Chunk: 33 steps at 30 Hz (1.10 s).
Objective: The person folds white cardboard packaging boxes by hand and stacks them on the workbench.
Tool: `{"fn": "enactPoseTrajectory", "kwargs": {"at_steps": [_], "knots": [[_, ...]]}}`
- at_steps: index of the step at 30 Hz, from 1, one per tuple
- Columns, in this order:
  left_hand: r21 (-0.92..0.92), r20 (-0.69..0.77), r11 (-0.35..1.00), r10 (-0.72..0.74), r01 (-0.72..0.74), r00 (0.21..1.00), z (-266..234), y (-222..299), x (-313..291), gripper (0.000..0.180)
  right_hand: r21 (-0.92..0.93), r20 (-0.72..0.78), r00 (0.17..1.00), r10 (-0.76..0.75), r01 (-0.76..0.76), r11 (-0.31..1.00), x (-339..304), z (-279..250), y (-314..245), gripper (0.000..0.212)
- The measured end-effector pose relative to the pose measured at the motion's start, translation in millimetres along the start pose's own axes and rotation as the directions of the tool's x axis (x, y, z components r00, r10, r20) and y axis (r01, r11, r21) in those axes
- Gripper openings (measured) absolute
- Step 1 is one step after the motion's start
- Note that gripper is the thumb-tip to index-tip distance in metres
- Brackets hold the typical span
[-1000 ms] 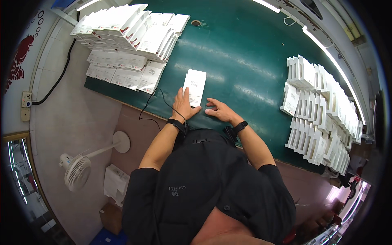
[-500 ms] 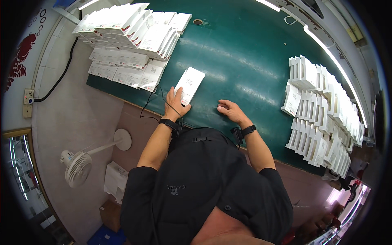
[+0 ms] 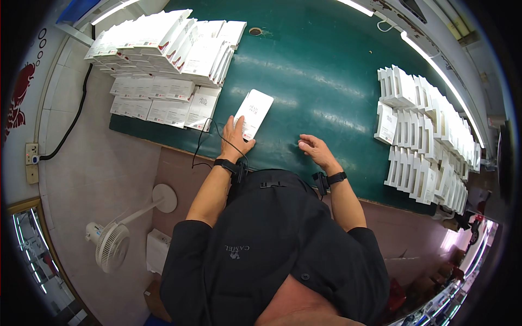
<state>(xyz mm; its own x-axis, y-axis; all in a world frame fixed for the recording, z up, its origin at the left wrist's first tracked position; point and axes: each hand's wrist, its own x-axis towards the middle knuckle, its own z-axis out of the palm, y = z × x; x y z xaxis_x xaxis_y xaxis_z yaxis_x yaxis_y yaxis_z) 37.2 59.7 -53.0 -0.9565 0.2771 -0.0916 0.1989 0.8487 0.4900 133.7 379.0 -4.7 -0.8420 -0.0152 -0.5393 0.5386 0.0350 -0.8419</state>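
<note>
A slim white box (image 3: 254,108) with small dark print lies slantwise on the green tabletop, near its front edge. My left hand (image 3: 235,142) is closed around the box's near end, fingers along the left side and thumb at the bottom. To the right of it, my right hand (image 3: 318,151) hovers over or rests on the tabletop, holding nothing. Its fingers are loosely bent and apart from the thumb. Each wrist wears a black strap with a small device; a thin black cable (image 3: 217,130) loops by the left wrist.
Stacked white boxes (image 3: 204,60) fill the table's left end. At the right stand rows of open white trays or box parts (image 3: 410,136). The green table (image 3: 304,70) has a round hole (image 3: 255,31) at the back. A white fan (image 3: 112,247) is mounted below, left.
My right hand has shifted a little to the right, away from the white box. The left hand stays on the box. The whole view has turned slightly.
</note>
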Motion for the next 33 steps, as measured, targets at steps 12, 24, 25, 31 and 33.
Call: {"fn": "enactPoseTrajectory", "kwargs": {"at_steps": [12,24,25,31,33], "knots": [[-0.051,-0.032,0.998,0.03,-0.032,0.999,-11.9,-2.4,8.1,0.094,0.053,-0.119,0.993,0.01,-0.004,0.999,-27.8,5.8,6.1,0.052],[-0.135,-0.542,0.99,-0.04,-0.04,0.839,-71.0,-26.5,70.8,0.095,0.016,-0.097,0.993,-0.066,0.068,0.998,-37.6,-35.0,4.4,0.051],[-0.149,-0.573,0.988,-0.06,-0.033,0.817,-77.3,-29.4,76.6,0.096,0.015,-0.102,0.993,-0.067,0.069,0.997,-37.9,-40.1,5.4,0.051],[-0.178,-0.669,0.984,-0.126,0.007,0.733,-90.9,-31.4,108.7,0.099,0.029,-0.125,0.992,-0.03,0.034,0.999,-43.4,-60.9,22.8,0.052],[-0.166,-0.69,0.986,-0.14,0.033,0.71,-92.3,-31.1,117.7,0.1,0.035,-0.124,0.992,0.0,0.004,0.999,-44.0,-64.9,26.3,0.052]]}}
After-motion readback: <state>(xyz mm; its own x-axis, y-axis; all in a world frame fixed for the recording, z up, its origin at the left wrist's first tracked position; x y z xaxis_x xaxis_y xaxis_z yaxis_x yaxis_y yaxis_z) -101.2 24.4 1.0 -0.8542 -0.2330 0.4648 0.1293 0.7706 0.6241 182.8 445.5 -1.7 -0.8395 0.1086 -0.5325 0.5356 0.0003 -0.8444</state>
